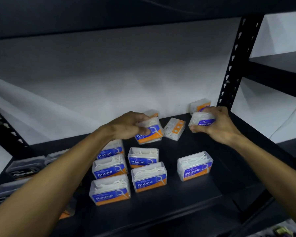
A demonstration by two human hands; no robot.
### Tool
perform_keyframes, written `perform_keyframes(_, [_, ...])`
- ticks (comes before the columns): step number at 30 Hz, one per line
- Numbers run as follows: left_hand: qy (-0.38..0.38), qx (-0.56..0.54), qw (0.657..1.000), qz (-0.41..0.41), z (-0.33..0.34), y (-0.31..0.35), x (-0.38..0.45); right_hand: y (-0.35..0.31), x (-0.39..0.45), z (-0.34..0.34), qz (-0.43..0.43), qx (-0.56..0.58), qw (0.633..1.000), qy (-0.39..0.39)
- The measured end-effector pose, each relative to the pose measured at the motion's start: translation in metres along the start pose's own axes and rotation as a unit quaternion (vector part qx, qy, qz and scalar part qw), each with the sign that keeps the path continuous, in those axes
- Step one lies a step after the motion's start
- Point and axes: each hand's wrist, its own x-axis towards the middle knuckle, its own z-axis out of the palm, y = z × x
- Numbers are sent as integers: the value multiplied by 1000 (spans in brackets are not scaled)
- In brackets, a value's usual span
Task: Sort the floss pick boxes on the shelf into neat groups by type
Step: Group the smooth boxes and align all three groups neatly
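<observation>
Floss boxes [149, 177]: clear w/ blue-orange labels, white picks; shelf [203, 194] black; charcoal box [24, 168] dark.

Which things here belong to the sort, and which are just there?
Job:
- Round box in left hand
- Smooth box in right hand
- Round group
- standing Smooth box
- tilted box
- Charcoal box

Not job:
- shelf post
- side shelf

Clear glossy plastic floss pick boxes [149, 176], printed blue-orange paper labels; matt black shelf board [186, 199], smooth; black painted metal upright [236, 62], punched slots; dark smoky plastic charcoal boxes [25, 166]
</observation>
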Motion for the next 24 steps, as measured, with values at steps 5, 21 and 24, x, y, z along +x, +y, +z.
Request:
perform_keyframes(5, [-31, 68, 997, -3, 9, -7, 2, -2, 0, 6, -3, -31, 999, -26])
perform_keyframes(21, [-39, 233, 971, -23, 17, -11, 11, 3, -20, -6, -4, -56, 995, -85])
perform_keyframes(24, [-41, 239, 970, -26, 17, -12, 12, 7, -22, -10, 0, -57, 995, -86])
